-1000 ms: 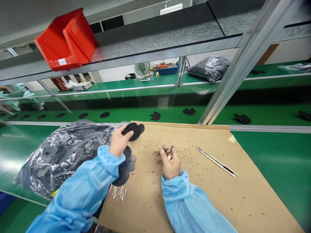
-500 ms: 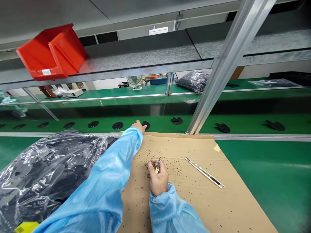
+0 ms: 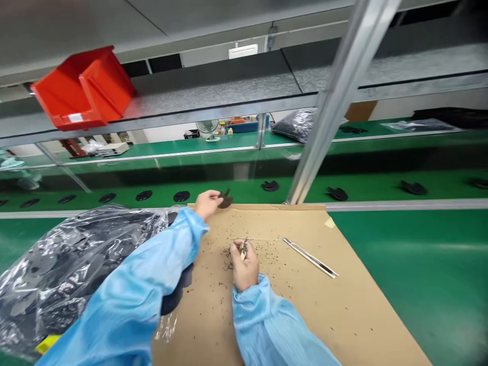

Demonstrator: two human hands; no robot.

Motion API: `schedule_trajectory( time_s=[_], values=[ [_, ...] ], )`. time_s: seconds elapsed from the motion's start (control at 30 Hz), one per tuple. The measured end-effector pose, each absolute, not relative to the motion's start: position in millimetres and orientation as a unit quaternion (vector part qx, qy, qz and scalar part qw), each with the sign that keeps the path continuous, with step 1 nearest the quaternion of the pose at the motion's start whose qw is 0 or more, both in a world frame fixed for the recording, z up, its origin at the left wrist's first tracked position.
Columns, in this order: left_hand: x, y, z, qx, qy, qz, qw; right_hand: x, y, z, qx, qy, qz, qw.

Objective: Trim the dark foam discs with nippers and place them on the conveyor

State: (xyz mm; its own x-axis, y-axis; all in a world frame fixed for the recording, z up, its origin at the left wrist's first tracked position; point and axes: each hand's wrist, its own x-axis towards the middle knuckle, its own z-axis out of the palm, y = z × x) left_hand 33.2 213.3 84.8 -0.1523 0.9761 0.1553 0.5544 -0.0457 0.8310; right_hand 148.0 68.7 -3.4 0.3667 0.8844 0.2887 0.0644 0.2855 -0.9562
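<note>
The left hand [image 3: 208, 204], reaching over the far green surface [image 3: 244, 190] half a second ago, has drawn back — it now pinches a black piece [image 3: 226, 201] by the cardboard's [image 3: 324, 305] far edge, apparently lifted from its row. The right hand [image 3: 246, 269] grips a small tool [image 3: 243, 249] nearer — the far-left red bin's [image 3: 107, 91] white label [image 3: 75, 118] is unreadable.

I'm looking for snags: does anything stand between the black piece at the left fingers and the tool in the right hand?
Nothing visible stands between the black piece and the tool in the right hand; bit-strewn cardboard lies beneath.
</note>
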Motion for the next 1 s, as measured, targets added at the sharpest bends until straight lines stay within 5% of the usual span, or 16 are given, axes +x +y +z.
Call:
schedule_trajectory(
  time_s=[0.5,1.0],
  values=[
    [9,44,30,0.318,0.413,0.519,0.678,139,41,15,-0.457,-0.547,0.35,0.608],
    [-16,53,21,0.205,0.386,0.561,0.703,152,51,10,-0.479,-0.784,0.105,0.379]
  ],
)
